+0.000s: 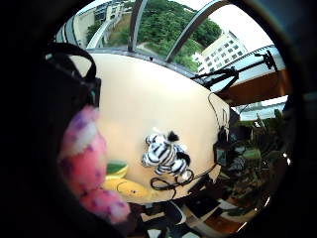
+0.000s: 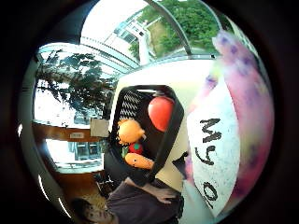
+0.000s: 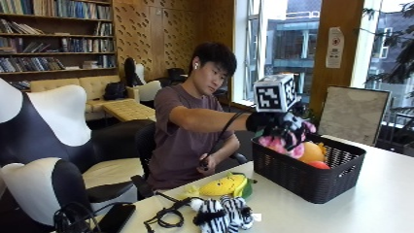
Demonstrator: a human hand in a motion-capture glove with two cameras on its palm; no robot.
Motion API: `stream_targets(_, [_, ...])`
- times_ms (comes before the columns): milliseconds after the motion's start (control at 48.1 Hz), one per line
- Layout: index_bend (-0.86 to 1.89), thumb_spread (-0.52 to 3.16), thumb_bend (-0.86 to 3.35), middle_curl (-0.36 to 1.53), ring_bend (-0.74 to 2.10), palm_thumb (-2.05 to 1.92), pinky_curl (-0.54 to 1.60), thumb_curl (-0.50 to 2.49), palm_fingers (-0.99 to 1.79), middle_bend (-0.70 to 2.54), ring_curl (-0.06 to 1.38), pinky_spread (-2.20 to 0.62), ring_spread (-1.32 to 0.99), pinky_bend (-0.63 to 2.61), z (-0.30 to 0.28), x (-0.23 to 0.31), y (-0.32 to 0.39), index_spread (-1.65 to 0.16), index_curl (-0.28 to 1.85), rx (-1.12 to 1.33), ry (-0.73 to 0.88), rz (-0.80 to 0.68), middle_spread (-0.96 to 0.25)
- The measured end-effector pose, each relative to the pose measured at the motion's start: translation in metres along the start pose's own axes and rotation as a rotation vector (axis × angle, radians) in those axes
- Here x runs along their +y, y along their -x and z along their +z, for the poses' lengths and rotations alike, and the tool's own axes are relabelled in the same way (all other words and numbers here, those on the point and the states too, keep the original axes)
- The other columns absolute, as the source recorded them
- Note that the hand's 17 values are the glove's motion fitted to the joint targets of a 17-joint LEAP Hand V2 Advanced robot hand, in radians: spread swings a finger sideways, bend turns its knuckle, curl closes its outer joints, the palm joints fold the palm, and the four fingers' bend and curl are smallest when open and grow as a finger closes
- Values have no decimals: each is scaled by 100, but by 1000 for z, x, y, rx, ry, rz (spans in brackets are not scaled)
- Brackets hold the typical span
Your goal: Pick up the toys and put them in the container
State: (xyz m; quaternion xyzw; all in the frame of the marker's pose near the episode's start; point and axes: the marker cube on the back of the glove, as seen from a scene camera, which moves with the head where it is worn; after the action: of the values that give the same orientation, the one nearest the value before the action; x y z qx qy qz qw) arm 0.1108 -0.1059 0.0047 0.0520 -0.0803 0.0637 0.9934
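Two toys lie on the worktop (image 3: 382, 194) at its near edge, L of the basket: a striped zebra (image 3: 222, 215) closest to the edge, and a yellow corn toy (image 3: 224, 186) w/ green leaves just behind it, beside the seated person. A black cable loop (image 3: 169, 218) lies just L of the zebra, near the worktop's L corner. In the little-finger palm view the zebra (image 1: 165, 155) and corn toy (image 1: 125, 187) sit side by side on the pale worktop, cable touching the zebra's end.

Moving R: the black-gloved right hand (image 3: 277, 125) is above the near L rim of the dark woven basket (image 3: 304, 172), fingers curled round a pink-and-white plush toy (image 3: 279, 144) that hangs partly below the rim line, inside the basket. Both palm views show the pink toy (image 2: 233, 126) filling one side, close to the palm; a white label w/ black lettering shows on it. The person's bare hand rests low near the worktop edge, by the lap.

Inside the basket, R of the pink toy: an orange round toy (image 3: 312, 151) and sth red (image 3: 318, 164) beside it. Thumb-side view shows the basket's contents: a red ball (image 2: 161, 112), an orange plush (image 2: 130, 131), a small red item and a carrot-like piece (image 2: 139, 161).
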Motion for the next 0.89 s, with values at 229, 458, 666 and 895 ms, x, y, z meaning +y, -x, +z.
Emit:
stream_targets(229, [95,44,4,77,107,67,46,80,82,121,63,-23,-47,74,-52,-14,86,-36,83,7,-58,-112,-26])
stream_targets(458, [99,39,2,83,114,68,51,86,74,127,69,-23,-47,82,-19,-31,180,-36,93,-25,-18,-210,-25])
stream_targets(666, [100,36,-1,86,118,69,54,91,68,130,73,-23,-46,87,47,-35,243,-36,100,129,23,-265,-24])
stream_targets(895, [55,72,-9,77,100,46,61,84,-19,103,72,-12,-35,106,117,-27,275,-32,95,202,431,-206,-25])
